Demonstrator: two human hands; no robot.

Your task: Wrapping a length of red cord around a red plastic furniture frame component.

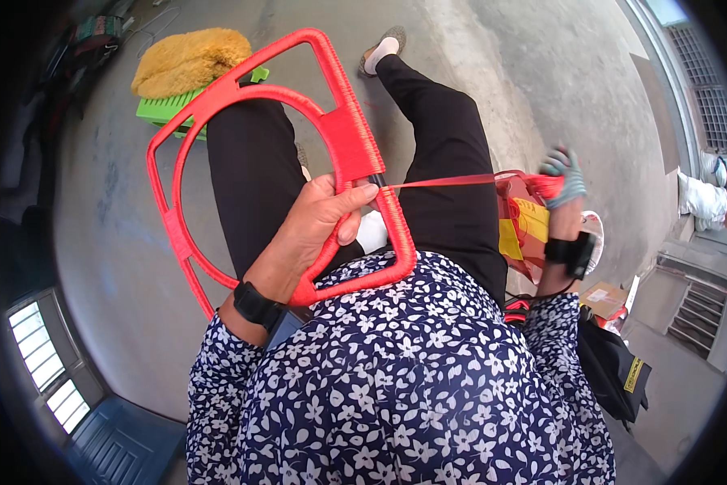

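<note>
Red-wrapped frame [351, 145] sits tilted over the person's black trousers [452, 133]. Bare left hand [323, 214] pinches its bar beside a dark unwrapped stretch [377, 181]. Gloved right hand [570, 178], blurred, curls round red strip [448, 181], drawn taut from that stretch.

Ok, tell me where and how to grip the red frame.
Best grip the red frame by its outer left bar, probably from the person's left: the bar is slim, an open gap inside it leaves finger room, and it lies clear of the left hand and taut red strip.
</note>
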